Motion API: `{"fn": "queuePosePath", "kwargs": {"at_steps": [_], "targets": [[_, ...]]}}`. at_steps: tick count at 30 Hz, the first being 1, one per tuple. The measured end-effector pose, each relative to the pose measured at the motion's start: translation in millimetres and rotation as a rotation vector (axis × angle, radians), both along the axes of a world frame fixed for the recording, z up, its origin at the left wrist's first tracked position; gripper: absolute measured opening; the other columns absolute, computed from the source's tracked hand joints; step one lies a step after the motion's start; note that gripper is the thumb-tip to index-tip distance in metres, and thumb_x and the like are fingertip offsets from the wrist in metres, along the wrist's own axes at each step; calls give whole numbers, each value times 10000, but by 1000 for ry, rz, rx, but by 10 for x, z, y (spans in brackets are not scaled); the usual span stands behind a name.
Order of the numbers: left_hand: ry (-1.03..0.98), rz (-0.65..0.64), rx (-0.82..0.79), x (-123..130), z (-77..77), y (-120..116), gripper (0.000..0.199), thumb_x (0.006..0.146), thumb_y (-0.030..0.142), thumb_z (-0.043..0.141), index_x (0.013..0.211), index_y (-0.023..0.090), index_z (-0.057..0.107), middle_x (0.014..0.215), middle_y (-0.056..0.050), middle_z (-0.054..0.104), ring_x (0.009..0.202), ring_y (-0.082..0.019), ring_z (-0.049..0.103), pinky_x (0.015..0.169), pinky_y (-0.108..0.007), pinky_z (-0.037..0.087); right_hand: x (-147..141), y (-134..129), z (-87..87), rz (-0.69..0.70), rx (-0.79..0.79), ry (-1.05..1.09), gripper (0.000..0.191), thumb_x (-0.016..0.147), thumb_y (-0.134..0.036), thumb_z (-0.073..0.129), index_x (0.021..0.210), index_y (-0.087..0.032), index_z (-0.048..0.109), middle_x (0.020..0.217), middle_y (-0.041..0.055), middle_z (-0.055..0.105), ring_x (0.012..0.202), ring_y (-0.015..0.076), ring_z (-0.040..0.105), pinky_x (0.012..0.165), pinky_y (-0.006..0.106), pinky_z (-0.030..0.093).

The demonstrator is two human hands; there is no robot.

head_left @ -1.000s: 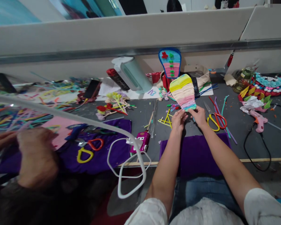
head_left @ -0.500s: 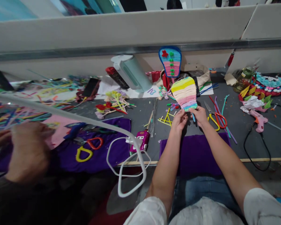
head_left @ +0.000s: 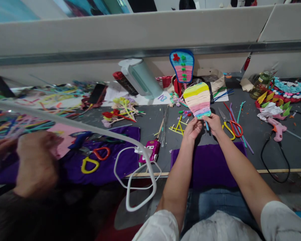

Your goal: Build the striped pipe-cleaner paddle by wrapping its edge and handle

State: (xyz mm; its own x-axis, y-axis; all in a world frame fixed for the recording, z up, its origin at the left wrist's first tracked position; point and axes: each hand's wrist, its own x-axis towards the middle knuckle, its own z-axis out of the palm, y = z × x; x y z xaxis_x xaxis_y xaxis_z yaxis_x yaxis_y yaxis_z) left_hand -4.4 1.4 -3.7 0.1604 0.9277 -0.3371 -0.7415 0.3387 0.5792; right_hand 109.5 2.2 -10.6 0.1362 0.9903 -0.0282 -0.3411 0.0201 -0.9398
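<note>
My two hands hold a fan-shaped craft piece by its narrow lower end, above the grey table. It is wrapped in bands of yellow, cream, pink, purple, blue and green, with a short blue handle below. The fingers of my left hand are closed at its lower left edge. My right hand pinches the lower right edge. Behind it, a finished-looking blue and pink fan with a red flower leans upright. Scissors with yellow and red handles lie right of my right hand. A purple cloth lies below my wrists.
At left a co-worker's hand is over pink paper. A white tube and cable cross the left foreground. Yellow sticks, a pale blue kettle-like object, a pink glue gun and a glass jar are on the table.
The co-worker's hand at left has shifted slightly to the right. My hands and the fan-shaped piece stay nearly still.
</note>
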Motion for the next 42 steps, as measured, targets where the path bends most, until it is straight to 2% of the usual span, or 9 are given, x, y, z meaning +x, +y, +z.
{"fn": "queuePosePath", "kwargs": {"at_steps": [5,9,12,21,27,32,36,39,42], "targets": [[51,47,62,3,23,-15,152,714,151,722,764,149,579,605,26,540,496,-44,483,482,-160,409,-15,-39,15,-81,139,-273,278,691,-391,658,840,-160,697,713,4,680,532,107,539,491,228,472],[173,134,183,37,4,-16,359,555,154,820,837,162,598,691,30,621,500,-37,508,460,-152,378,-25,-83,18,-166,284,-543,213,767,-367,613,836,-184,699,755,19,663,648,141,565,619,254,477],[203,158,206,48,-20,-3,424,514,176,846,863,166,607,674,41,623,488,-37,509,459,-156,373,-29,-107,26,-208,377,-677,181,804,-343,593,789,-188,684,750,23,631,676,145,552,672,261,448],[309,187,249,14,-49,19,463,506,237,843,879,177,575,629,56,584,444,-33,469,477,-167,414,-26,-126,64,-202,379,-762,173,844,-329,556,796,-198,659,771,25,614,701,150,545,677,252,423],[381,260,256,9,-53,18,365,538,205,799,825,170,577,548,79,525,425,-46,476,507,-190,484,-12,-128,55,-202,411,-812,161,844,-307,550,777,-199,649,768,30,600,713,154,535,703,259,428],[428,269,249,-9,-77,35,313,549,202,775,829,162,641,664,21,629,551,-97,610,552,-200,508,-9,-107,38,-203,342,-717,167,812,-330,577,800,-195,675,791,34,638,723,156,562,701,265,471],[432,269,254,-30,-79,35,318,549,198,780,849,162,680,727,0,675,583,-115,638,581,-226,522,-4,-89,50,-147,214,-479,243,761,-377,610,877,-182,695,773,16,672,618,139,581,547,243,490],[398,255,253,-41,-54,27,310,543,187,794,836,153,697,742,-17,695,580,-121,641,600,-247,530,1,-72,71,-116,157,-350,255,714,-384,640,836,-166,694,678,-9,655,485,101,531,456,222,455],[349,230,228,-50,-19,14,317,529,177,815,822,142,701,731,-32,703,581,-133,648,607,-258,530,1,-45,71,-108,104,-212,258,661,-389,676,788,-164,678,630,-25,639,437,79,498,424,210,438]]}}
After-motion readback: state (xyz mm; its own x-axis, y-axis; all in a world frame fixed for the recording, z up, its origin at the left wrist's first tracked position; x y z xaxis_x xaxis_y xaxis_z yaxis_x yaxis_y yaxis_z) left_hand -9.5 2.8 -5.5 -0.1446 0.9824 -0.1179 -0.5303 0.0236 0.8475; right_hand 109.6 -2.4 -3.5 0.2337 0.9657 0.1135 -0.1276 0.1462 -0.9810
